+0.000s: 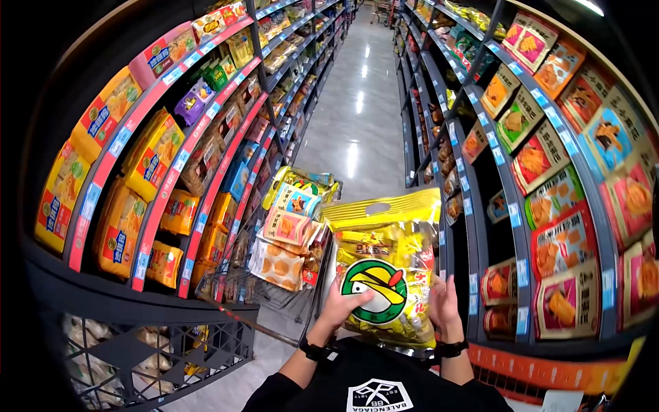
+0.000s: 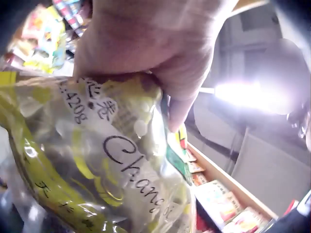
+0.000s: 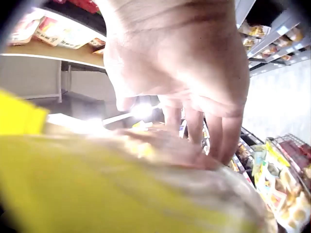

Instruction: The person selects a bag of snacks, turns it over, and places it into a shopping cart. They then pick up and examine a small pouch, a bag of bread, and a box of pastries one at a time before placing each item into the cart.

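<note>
Head view: the yellow bag [image 1: 399, 271] is between the hands. The left hand [image 1: 340, 307], at its 8 o'clock, grips it, thumb over the front; the right hand [image 1: 445, 303], at 4 o'clock, rests along its edge, fingers extended. Snack packs [image 1: 287, 228] lie at 10 o'clock.

Left wrist view: the bag spreads toward 7 o'clock below the hand.

Right wrist view: straight fingers point to 6 o'clock, the bag below at 7.
</note>
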### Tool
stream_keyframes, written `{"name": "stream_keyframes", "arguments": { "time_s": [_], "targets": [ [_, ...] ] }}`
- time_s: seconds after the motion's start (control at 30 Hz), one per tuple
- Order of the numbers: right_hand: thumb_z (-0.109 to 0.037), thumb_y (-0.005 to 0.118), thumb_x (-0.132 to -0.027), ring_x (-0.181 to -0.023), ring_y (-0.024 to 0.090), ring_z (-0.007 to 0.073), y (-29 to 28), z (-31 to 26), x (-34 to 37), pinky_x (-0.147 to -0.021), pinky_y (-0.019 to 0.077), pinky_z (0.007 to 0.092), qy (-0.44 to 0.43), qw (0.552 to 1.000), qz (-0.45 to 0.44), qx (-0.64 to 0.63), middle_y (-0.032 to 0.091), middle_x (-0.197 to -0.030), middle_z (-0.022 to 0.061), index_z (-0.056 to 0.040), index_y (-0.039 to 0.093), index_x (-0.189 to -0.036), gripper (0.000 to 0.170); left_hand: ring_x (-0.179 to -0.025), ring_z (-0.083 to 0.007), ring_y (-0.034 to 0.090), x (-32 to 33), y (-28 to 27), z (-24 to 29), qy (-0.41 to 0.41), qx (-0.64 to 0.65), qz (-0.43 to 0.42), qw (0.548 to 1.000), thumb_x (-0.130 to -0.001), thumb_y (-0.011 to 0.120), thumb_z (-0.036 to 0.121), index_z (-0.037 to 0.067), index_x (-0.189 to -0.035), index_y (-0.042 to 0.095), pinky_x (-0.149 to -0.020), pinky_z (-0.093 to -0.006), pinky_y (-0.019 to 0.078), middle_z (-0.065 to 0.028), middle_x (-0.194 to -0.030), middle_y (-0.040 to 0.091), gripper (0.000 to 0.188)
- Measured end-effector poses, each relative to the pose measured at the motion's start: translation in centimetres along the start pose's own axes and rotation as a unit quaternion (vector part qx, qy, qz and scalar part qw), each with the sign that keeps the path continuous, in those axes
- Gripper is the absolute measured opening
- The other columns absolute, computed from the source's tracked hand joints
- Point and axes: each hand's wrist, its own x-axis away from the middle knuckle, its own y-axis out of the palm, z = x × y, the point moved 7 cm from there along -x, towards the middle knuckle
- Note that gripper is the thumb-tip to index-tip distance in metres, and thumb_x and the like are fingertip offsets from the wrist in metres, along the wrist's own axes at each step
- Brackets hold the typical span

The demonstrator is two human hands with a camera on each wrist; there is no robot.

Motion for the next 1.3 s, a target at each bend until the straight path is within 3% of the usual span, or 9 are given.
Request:
{"name": "stream_keyframes", "arguments": {
  "time_s": [0.1,0.2,0.33,0.53,0.6,0.67,0.73,1.03,1.3],
  "targets": [
    [-0.041,0.074,-0.087,-0.131,0.05,0.0253,-2.4,-1.3,-3.1,-0.109,0.0407,0.0403,0.048,0.98,0.015,0.19,0.043,-0.149,0.0153,-0.002,0.014,-0.155,0.099,-0.107,-0.0162,0.062,-3.2,-0.6,-0.7,0.014,-0.145,0.07,0.987,-0.08,0.082,0.012,-0.001,-0.133,0.047,-0.094,-0.0322,0.0512,-0.0096,-0.12,0.063,0.064],
    [0.0,0.084,-0.073,-0.11,0.063,0.0208,-4.0,0.2,-7.3,-0.095,0.0534,0.0363,0.1,0.958,0.057,0.264,0.061,-0.127,0.0134,-0.0002,0.038,-0.141,0.082,-0.117,-0.0154,0.056,-4.7,-0.2,-0.2,-0.05,-0.211,0.019,0.976,-0.084,0.079,0.017,-0.003,-0.139,0.042,-0.099,-0.0311,0.0463,-0.0116,-0.129,0.058,0.07],
    [-0.003,0.086,-0.073,-0.109,0.063,0.0193,-5.9,-0.2,-8.6,-0.095,0.0527,0.0357,0.079,0.963,0.116,0.231,0.063,-0.123,0.0102,-0.0006,0.043,-0.137,0.077,-0.106,-0.0171,0.062,-2.3,-8.9,0.3,-0.034,-0.269,0.133,0.953,-0.089,0.072,0.017,0.0,-0.137,0.053,-0.095,-0.0316,0.0489,-0.0087,-0.122,0.065,0.054],
    [-0.009,0.088,-0.072,-0.118,0.055,0.0175,-7.2,0.1,-9.7,-0.103,0.0446,0.0331,0.036,0.938,0.094,0.332,0.055,-0.133,0.009,0.0008,0.035,-0.145,0.091,-0.12,-0.0378,0.056,18.0,-34.1,-5.2,-0.116,-0.584,0.602,0.532,-0.08,0.079,0.029,-0.004,-0.13,0.054,-0.103,-0.0447,0.0422,-0.0251,-0.13,0.059,0.065],
    [-0.01,0.089,-0.072,-0.12,0.053,0.0176,-6.5,-0.5,-9.9,-0.105,0.0426,0.0331,0.019,0.945,0.097,0.311,0.054,-0.135,0.0089,0.0011,0.035,-0.146,0.092,-0.12,-0.0381,0.057,22.8,-38.4,-9.8,-0.237,-0.436,0.674,0.548,-0.079,0.081,0.033,-0.004,-0.137,0.046,-0.102,-0.0467,0.0435,-0.0252,-0.132,0.057,0.077],
    [-0.016,0.091,-0.07,-0.12,0.054,0.0174,-7.5,-0.9,-9.5,-0.104,0.0432,0.0331,0.012,0.918,0.127,0.376,0.056,-0.132,0.0106,0.0021,0.038,-0.144,0.093,-0.113,-0.0372,0.061,23.4,-42.1,-18.0,-0.19,-0.052,0.698,0.689,-0.085,0.076,0.03,0.001,-0.143,0.037,-0.09,-0.0449,0.0516,-0.0234,-0.134,0.056,0.076],
    [-0.017,0.091,-0.069,-0.119,0.055,0.0175,-6.4,-1.8,-8.6,-0.104,0.0436,0.0329,0.019,0.904,0.148,0.401,0.057,-0.131,0.0113,0.0023,0.04,-0.142,0.091,-0.083,-0.0295,0.065,22.9,-44.5,-23.7,-0.2,-0.028,0.605,0.77,-0.089,0.07,0.022,0.006,-0.14,0.041,-0.063,-0.0414,0.0502,-0.0164,-0.11,0.062,0.061],
    [-0.001,0.086,-0.071,-0.113,0.061,0.0183,-3.0,-5.0,-5.8,-0.098,0.0501,0.0344,-0.059,0.9,0.247,0.354,0.061,-0.126,0.0096,-0.0014,0.042,-0.139,0.081,-0.056,-0.0231,0.054,17.7,-38.7,-19.9,-0.125,-0.129,0.696,0.696,-0.1,0.053,0.018,0.004,-0.142,0.032,-0.045,-0.0363,0.0457,-0.0144,-0.085,0.057,0.049],
    [0.002,0.08,-0.076,-0.103,0.066,0.0198,-1.3,-4.1,-5.5,-0.09,0.0547,0.0348,-0.088,0.894,0.305,0.316,0.064,-0.119,0.0112,-0.0022,0.046,-0.133,0.066,-0.069,-0.0262,0.062,11.5,-40.5,-23.4,-0.072,-0.007,0.587,0.806,-0.084,0.056,0.001,0.003,-0.138,0.028,-0.052,-0.0394,0.0546,-0.0203,-0.109,0.054,0.061]
  ]
}}
